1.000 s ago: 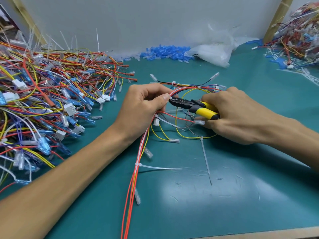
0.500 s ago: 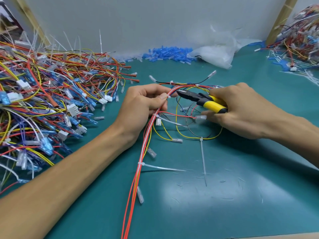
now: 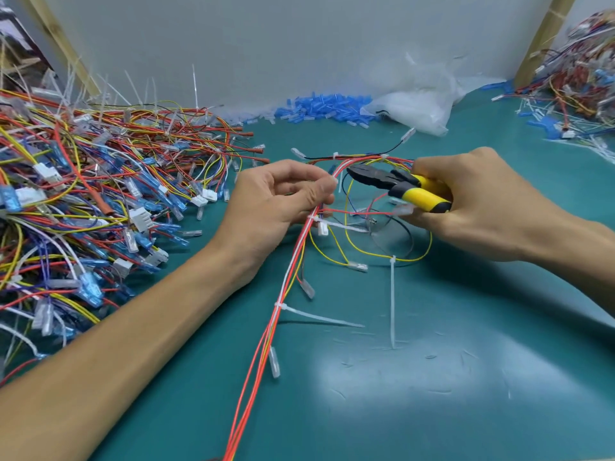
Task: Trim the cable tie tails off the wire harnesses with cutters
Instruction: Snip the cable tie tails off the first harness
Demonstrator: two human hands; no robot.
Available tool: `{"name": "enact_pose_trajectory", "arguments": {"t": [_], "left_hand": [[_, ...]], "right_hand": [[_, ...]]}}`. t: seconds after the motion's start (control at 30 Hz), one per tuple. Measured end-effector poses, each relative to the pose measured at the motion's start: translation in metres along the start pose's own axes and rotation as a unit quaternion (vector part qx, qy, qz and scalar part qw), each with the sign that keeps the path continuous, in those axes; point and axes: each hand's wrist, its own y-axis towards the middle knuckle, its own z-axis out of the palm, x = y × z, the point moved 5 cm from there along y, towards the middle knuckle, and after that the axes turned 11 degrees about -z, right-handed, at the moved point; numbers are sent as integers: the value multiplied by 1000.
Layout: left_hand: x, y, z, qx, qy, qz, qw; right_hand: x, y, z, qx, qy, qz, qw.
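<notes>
Head view: cutters [image 3: 397, 184] handles half-hidden inside right hand [image 3: 482, 204]

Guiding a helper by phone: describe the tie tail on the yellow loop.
On the teal mat, find the right hand holding yellow-handled cutters. Below it a yellow wire loop carries a white tail running straight toward you; the other long tails slant off the red bundle.
</notes>
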Motion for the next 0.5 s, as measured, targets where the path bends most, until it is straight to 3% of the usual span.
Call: {"name": "enact_pose_trajectory", "arguments": {"t": [0.17,0.27,0.33,0.5], "left_hand": [[-14,-3,-7,-26,224,63,972],[-16,-4,-10,10,323,24,946],[-14,-4,-9,71,333,-25,940],[-8,-6,-6,204,230,-108,945]], "right_hand": [[-7,0,2,-12,-9,24,1000],[-10,-1,2,-31,-11,34,999],[-12,0,1,-44,-15,42,998],[-17,1,-3,-90,-9,70,993]]}}
